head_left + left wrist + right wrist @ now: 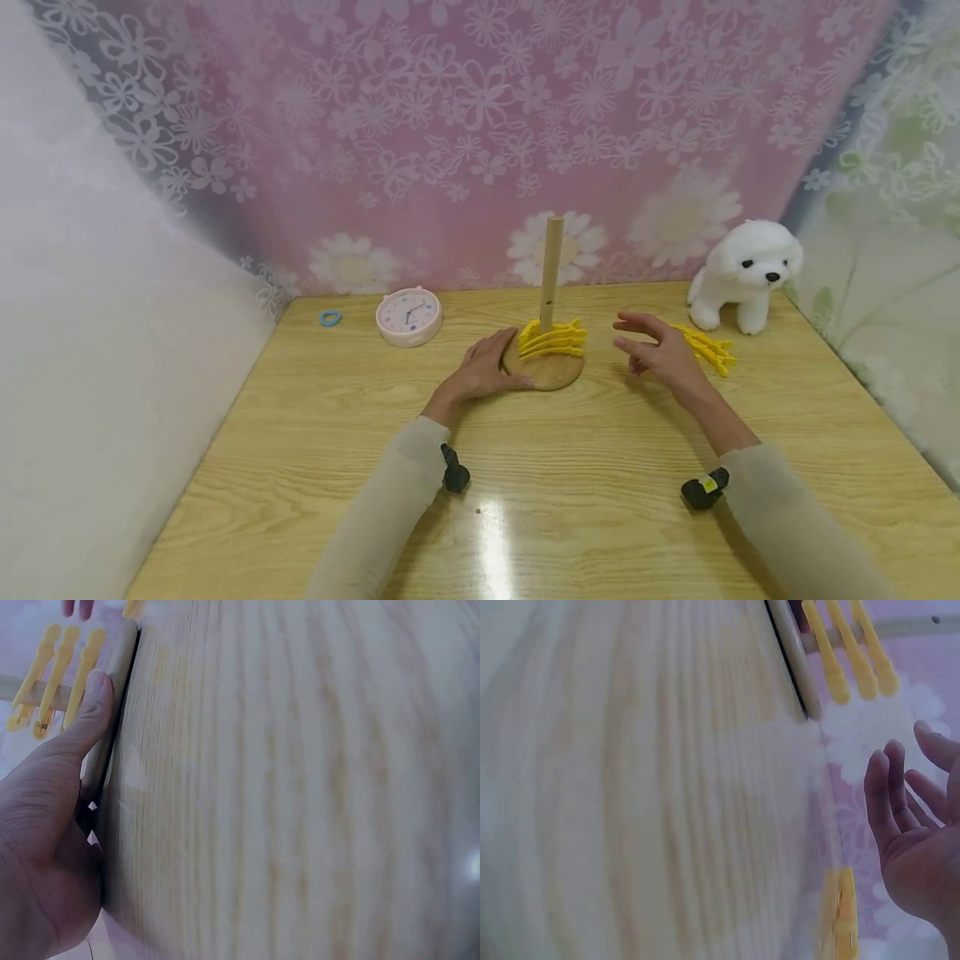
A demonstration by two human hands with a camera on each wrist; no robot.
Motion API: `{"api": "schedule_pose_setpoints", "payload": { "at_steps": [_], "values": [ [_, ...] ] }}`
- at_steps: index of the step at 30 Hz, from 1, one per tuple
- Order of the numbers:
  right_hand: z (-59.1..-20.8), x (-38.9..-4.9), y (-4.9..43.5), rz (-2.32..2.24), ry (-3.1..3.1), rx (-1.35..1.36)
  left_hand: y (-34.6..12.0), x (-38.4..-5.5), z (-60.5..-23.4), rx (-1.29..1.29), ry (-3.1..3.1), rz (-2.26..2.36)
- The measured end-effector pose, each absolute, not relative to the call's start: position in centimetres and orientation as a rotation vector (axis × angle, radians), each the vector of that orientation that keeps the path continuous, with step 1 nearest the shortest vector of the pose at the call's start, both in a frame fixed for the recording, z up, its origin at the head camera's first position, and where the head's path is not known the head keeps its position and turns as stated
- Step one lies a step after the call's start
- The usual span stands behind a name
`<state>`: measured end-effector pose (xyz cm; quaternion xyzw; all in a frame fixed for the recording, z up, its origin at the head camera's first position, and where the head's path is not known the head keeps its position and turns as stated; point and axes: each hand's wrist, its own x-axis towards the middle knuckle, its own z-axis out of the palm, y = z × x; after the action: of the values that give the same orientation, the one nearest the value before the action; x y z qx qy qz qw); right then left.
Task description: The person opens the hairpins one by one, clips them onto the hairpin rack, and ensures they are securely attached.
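A wooden stand has a round base [553, 375] and an upright post [552, 267]. Several curved yellow plastic pieces [558, 341] with knobbed ends are stacked low around the post; the left wrist view shows three of these yellow pieces [54, 675] side by side. My left hand [483, 371] holds the base at its left edge, thumb [96, 705] along the front rim and fingers behind. Right of the stand, my right hand [663, 354] hovers with loosely bent, spread fingers and nothing in them. More yellow pieces [711, 348] lie just beyond it, partly hidden by the hand.
A pink round clock [409, 317] lies left of the stand, with a small blue ring [330, 318] farther left. At the back right sits a white plush dog [746, 275]. Flowered pink cloth [450, 167] hangs behind the wooden table [585, 500].
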<state>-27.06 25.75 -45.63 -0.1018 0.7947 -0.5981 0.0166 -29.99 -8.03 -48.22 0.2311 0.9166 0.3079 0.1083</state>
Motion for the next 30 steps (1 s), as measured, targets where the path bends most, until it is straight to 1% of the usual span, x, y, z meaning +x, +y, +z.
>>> {"api": "schedule_pose_setpoints", "payload": {
  "at_steps": [9,15,22,30],
  "values": [
    [-46.7,-26.3,30.4,-1.781,2.537,-0.22,-8.0,-30.0,-48.3,0.668,2.685,0.903],
    [-46.8,-25.9,32.6,-1.704,2.604,-0.131,-8.1,-29.9,-48.1,0.675,2.679,0.926],
    [-47.1,-25.6,34.2,-1.643,2.71,-0.016,-8.1,-30.0,-48.1,0.686,2.681,0.925],
    [-47.5,-25.5,34.3,-1.525,2.798,0.046,-8.0,-30.0,-48.0,0.681,2.676,0.932]
  ]
}}
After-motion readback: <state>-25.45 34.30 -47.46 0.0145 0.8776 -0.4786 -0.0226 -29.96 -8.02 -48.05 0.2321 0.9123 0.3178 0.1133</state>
